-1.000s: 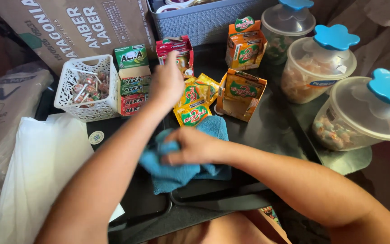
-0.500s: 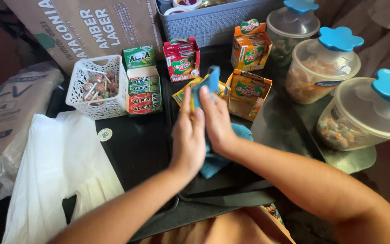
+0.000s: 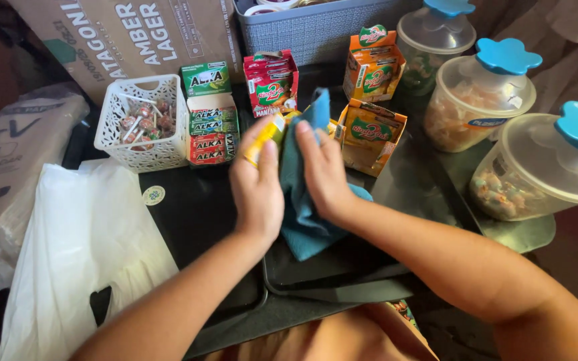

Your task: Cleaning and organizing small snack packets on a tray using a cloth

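From the head view, I see my left hand (image 3: 257, 190) clenched around a yellow candy packet (image 3: 265, 138), its end poking out past the fingertips. My right hand (image 3: 322, 175) presses a teal cloth (image 3: 302, 200) against that packet, fingers flat and gripping the fabric, which hangs down below both palms onto the dark tray (image 3: 329, 277). Just beyond the fingertips stand an orange display box (image 3: 372, 134) and a red one (image 3: 272, 83). I judge a hard wipe could squeeze the packet loose, or the trailing cloth could topple those boxes.
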